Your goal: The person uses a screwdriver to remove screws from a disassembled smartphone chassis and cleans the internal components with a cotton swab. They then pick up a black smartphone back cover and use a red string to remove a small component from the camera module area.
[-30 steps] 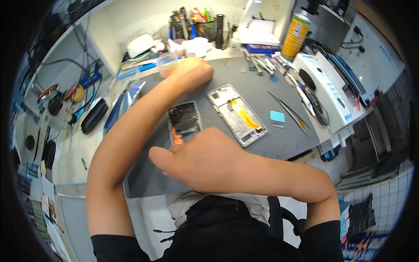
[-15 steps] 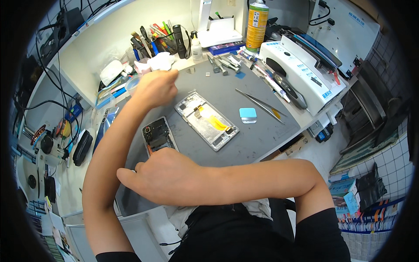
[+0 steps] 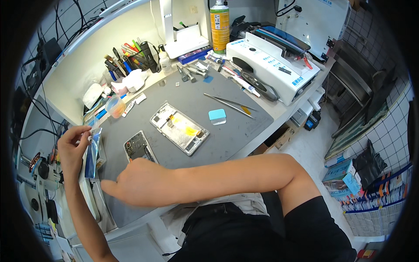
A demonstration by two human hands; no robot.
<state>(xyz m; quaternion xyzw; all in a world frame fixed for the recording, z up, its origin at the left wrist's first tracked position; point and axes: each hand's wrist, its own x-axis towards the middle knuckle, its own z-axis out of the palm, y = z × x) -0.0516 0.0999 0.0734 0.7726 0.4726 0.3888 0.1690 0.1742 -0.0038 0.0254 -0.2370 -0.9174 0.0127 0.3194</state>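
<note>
My left hand (image 3: 73, 144) is at the mat's left edge with fingertips pinched by the top of a shiny blue pouch (image 3: 92, 156); what they hold is too small to make out. My right hand (image 3: 137, 183) is curled, slightly blurred, just below an opened dark phone part (image 3: 135, 144), its fingertips hidden. A silver phone frame (image 3: 179, 129) with yellow flex lies on the grey mat (image 3: 235, 135). Right of it are steel tweezers (image 3: 229, 105) and a small light-blue box (image 3: 217, 116).
A translucent cup (image 3: 115, 106), a tool holder (image 3: 128, 61) and small metal tools (image 3: 192, 72) line the back. A white machine (image 3: 266, 70), pens (image 3: 240, 83) and a yellow spray can (image 3: 219, 28) are at the right. Cables (image 3: 48, 113) hang at the left.
My left hand has moved from the back of the mat left and down to the pouch. My right hand stays curled near the dark phone part as the view shifts.
</note>
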